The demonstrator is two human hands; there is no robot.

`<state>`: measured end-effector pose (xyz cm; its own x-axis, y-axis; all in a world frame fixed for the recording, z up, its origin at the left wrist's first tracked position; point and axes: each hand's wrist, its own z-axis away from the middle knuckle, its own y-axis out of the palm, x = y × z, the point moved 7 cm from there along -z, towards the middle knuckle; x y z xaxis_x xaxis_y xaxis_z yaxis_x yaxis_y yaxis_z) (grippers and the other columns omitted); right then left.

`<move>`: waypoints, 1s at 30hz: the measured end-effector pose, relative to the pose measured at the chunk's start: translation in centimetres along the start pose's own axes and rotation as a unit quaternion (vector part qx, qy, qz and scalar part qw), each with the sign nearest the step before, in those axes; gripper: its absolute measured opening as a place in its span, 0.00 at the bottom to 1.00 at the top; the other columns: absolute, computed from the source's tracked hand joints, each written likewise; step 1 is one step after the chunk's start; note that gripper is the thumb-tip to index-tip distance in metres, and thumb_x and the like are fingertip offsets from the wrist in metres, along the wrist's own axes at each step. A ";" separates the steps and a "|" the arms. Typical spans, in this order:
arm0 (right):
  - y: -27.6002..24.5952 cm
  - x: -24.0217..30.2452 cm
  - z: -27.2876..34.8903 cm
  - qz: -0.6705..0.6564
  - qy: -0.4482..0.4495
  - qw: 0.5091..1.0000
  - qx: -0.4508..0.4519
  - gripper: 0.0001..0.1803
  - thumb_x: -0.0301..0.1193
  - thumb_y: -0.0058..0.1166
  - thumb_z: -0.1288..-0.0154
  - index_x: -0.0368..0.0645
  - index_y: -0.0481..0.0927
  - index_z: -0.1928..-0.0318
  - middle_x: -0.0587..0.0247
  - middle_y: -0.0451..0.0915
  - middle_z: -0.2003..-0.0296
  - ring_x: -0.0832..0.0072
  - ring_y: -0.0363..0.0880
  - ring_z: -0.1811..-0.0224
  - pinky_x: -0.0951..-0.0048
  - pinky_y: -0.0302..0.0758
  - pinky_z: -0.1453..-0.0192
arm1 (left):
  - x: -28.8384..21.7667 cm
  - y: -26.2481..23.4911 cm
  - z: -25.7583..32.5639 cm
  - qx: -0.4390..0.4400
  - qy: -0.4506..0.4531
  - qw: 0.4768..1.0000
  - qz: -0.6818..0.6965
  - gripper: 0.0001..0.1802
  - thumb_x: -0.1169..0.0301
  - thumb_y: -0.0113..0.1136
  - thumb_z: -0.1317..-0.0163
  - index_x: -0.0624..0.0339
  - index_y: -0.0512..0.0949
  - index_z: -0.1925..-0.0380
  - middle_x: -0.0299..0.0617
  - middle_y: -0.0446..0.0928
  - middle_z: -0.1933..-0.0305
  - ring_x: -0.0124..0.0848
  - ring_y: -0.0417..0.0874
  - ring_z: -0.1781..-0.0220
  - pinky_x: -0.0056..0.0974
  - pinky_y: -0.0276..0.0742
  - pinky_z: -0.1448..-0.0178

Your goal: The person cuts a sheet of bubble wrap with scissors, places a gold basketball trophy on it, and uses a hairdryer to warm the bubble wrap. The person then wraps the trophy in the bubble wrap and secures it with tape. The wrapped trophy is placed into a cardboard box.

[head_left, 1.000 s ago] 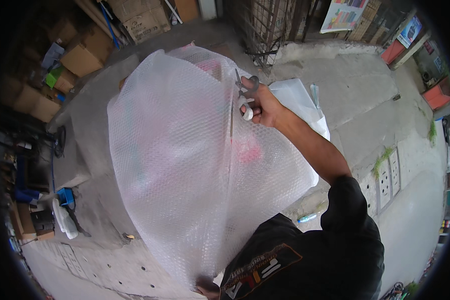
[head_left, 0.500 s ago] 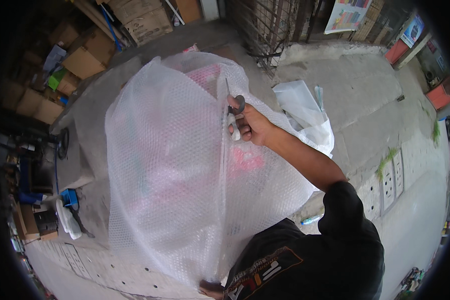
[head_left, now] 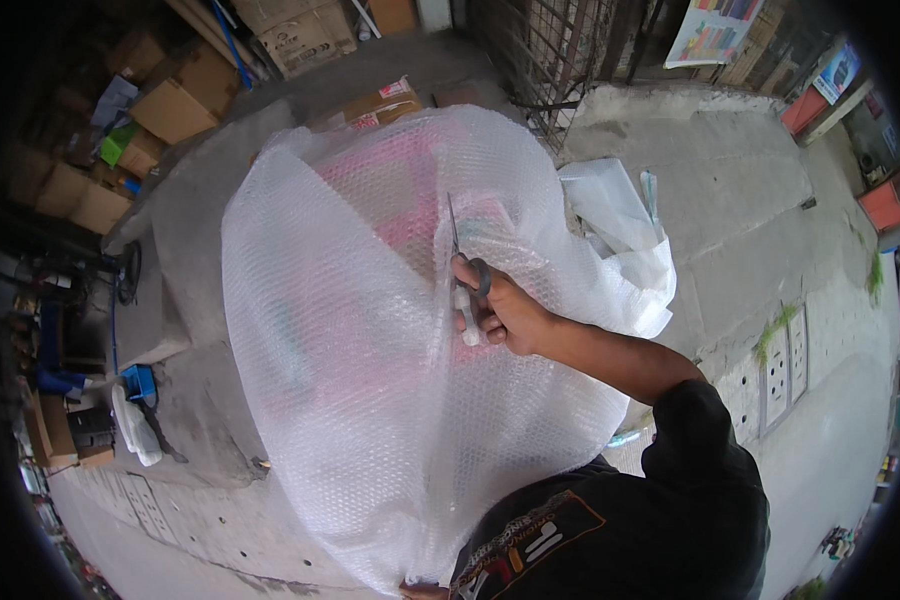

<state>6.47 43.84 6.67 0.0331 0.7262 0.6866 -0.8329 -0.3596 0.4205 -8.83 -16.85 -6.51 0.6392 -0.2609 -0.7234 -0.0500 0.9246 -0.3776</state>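
Observation:
A large translucent sheet of bubble wrap is spread in front of me, with pink and pale green packages showing blurred through it. In my right hand is a pair of scissors, thumb and fingers in the loops, a thin blade pointing away from me over the wrap. One loop is dark, the other whitish. At the bottom edge, mostly cut off, my left hand is at the near end of the wrap, where the sheet narrows and gathers; its fingers are largely hidden.
Beyond the wrap lies a cardboard box with a red and white label. A white plastic sheet lies crumpled at right. Cardboard boxes are stacked far left, and a metal grille stands at the back. A blue bin sits at left.
My right hand and the scissors have come nearer to me. The bubble wrap has shifted and bulges differently at the far right, and more of the cardboard box behind it shows.

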 end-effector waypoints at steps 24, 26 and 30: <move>-6.0 15.3 -15.3 -0.120 -0.170 0.975 -0.074 0.25 0.54 0.71 0.46 0.50 0.76 0.63 0.69 0.71 0.70 0.78 0.69 0.75 0.74 0.69 0.74 | 1.6 1.6 0.4 -0.010 0.005 1.000 0.001 0.22 0.56 0.50 0.31 0.64 0.68 0.50 0.49 0.71 0.55 0.42 0.74 0.52 0.48 0.73 0.47; -8.6 18.5 -17.5 -0.132 -0.207 0.963 -0.109 0.25 0.52 0.72 0.46 0.48 0.77 0.61 0.67 0.73 0.66 0.75 0.69 0.74 0.73 0.71 0.73 | 1.7 1.8 0.3 -0.012 0.006 1.000 0.006 0.22 0.56 0.50 0.31 0.65 0.68 0.50 0.49 0.70 0.55 0.42 0.74 0.52 0.48 0.73 0.47; -14.6 25.4 -16.7 -0.162 -0.293 0.894 -0.297 0.25 0.49 0.72 0.46 0.46 0.78 0.58 0.66 0.75 0.64 0.74 0.71 0.73 0.70 0.71 0.73 | 2.0 1.8 0.3 -0.015 0.007 1.000 0.007 0.23 0.55 0.50 0.31 0.66 0.67 0.51 0.50 0.70 0.55 0.41 0.74 0.53 0.48 0.74 0.48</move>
<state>10.27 77.38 8.08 0.4641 0.2421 0.8521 -0.8682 0.3148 0.3835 -7.42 -15.62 -8.47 0.6274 -0.2520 -0.7368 -0.0819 0.9195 -0.3844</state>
